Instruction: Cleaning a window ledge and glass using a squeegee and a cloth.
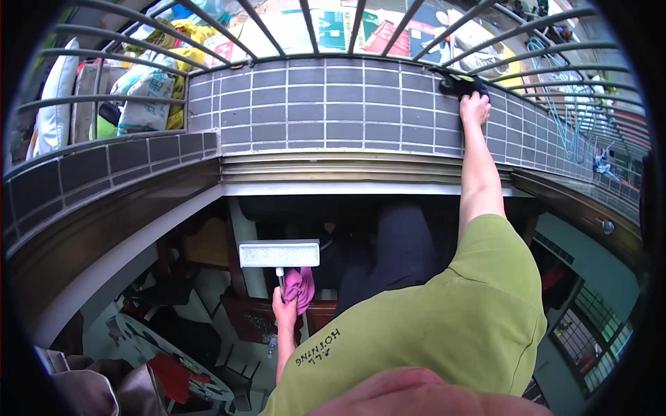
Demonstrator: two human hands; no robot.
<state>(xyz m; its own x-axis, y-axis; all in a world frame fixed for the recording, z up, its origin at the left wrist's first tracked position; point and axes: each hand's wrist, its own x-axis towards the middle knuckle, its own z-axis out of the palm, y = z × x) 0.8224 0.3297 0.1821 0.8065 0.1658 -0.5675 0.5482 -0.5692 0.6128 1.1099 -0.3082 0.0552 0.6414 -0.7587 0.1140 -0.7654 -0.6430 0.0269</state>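
My left hand (284, 312) is closed around the thin handle of a window squeegee (279, 254), whose wide pale head faces up, level with the room below the sill. A pink cloth (300, 286) is bunched in the same hand, beside the handle. Stretched far out over the grey tiled ledge (333, 104), my right hand (474, 107) is closed on a black object with yellow-green marks (454, 84), at the foot of the metal bars. What kind of thing it is I cannot tell.
Metal bars (305, 24) rise along the ledge's outer edge, with cardboard and bags beyond. A white sack (147, 97) lies at the left. The window track (347, 166) runs between ledge and room. Indoors, a table (146, 340) stands at lower left. Blue cords (569, 125) hang at right.
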